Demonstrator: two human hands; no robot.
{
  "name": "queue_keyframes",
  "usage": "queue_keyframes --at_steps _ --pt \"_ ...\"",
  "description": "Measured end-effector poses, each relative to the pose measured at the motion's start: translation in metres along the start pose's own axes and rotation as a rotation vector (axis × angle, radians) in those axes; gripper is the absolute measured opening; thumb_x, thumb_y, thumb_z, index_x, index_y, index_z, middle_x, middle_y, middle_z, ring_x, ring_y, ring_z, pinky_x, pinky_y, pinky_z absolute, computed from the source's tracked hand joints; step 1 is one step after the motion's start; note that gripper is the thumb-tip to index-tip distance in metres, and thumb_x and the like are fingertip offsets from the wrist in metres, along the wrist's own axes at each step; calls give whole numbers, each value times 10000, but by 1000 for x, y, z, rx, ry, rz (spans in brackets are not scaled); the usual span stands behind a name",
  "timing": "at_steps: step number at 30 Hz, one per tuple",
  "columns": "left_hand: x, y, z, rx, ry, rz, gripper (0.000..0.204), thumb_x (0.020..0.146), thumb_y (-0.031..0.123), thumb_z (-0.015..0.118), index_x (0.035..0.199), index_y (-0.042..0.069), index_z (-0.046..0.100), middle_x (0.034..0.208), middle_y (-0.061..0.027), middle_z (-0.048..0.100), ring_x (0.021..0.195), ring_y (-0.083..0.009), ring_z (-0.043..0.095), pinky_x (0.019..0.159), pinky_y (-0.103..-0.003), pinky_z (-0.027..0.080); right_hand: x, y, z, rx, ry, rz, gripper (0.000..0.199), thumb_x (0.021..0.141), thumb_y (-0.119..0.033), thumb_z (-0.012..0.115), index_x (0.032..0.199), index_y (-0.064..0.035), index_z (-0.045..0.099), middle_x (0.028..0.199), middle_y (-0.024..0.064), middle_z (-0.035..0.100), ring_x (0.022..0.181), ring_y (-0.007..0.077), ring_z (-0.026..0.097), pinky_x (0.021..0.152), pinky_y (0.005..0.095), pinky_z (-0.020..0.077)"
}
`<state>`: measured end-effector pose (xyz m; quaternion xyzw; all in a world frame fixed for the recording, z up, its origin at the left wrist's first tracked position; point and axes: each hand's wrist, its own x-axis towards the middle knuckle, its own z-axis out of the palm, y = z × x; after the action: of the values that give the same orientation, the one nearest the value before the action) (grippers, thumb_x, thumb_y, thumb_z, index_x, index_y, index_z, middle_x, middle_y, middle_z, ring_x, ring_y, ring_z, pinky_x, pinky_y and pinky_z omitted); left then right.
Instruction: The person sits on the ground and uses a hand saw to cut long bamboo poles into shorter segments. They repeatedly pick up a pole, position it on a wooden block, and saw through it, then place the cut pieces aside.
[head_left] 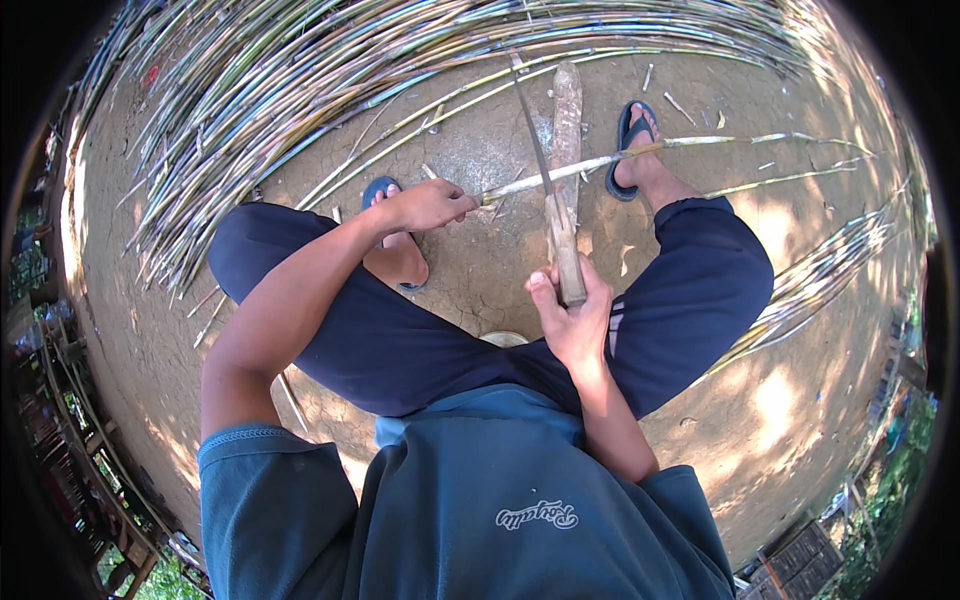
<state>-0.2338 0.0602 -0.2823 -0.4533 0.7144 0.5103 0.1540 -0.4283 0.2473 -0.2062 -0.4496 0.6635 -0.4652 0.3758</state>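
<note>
My left hand (432,207) is closed at the near-left end of a long thin bamboo pole (690,143). The pole runs off to the right, past my right foot, and its far part reaches the ground on the right. In my right hand (575,315) is the wooden handle of a machete (531,125), its long narrow blade pointing away from me. The blade crosses the pole just right of my left hand; whether it touches the pole I cannot tell. Under that crossing lies a thick length of wood (567,110) on the ground between my feet.
A large spread of bamboo poles (290,110) covers the ground at the far side and left. Another bundle (810,290) lies to the right of my knee. Short cut pieces (680,108) are scattered on the dirt ground (160,330). My sandalled feet stand either side of the wood.
</note>
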Motion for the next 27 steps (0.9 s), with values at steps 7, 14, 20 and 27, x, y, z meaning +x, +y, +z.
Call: queue_keyframes --at_steps 7,14,20,27 --pt "3 -11 5 29 46 31 501 994 470 490 876 19 674 761 -112 641 732 -241 617 717 -373 476 46 2 3 -274 -55 -93 364 820 -91 708 1167 -21 621 712 126 658 588 210 605 562 354 471" --pt "13 -29 21 555 36 -64 469 994 405 464 939 3 699 971 -223 697 937 -400 659 843 -454 495 147 89 39 -688 -435 -307 373 809 -160 743 1035 -2 492 864 228 651 896 451 626 721 509 489" --pt "14 -23 5 380 382 -217 388 955 324 508 1038 -24 657 1034 -284 673 980 -440 655 876 -511 499 147 152 29 -817 -518 -189 313 850 -262 726 1026 -52 573 903 209 676 893 443 640 761 501 512" --pt "52 -65 9 250 448 -349 477 842 316 610 1123 -70 614 1098 -322 648 1052 -421 646 925 -466 507 134 119 53 -618 -334 -97 325 795 -161 728 1019 -44 524 923 212 680 900 427 656 761 504 520"
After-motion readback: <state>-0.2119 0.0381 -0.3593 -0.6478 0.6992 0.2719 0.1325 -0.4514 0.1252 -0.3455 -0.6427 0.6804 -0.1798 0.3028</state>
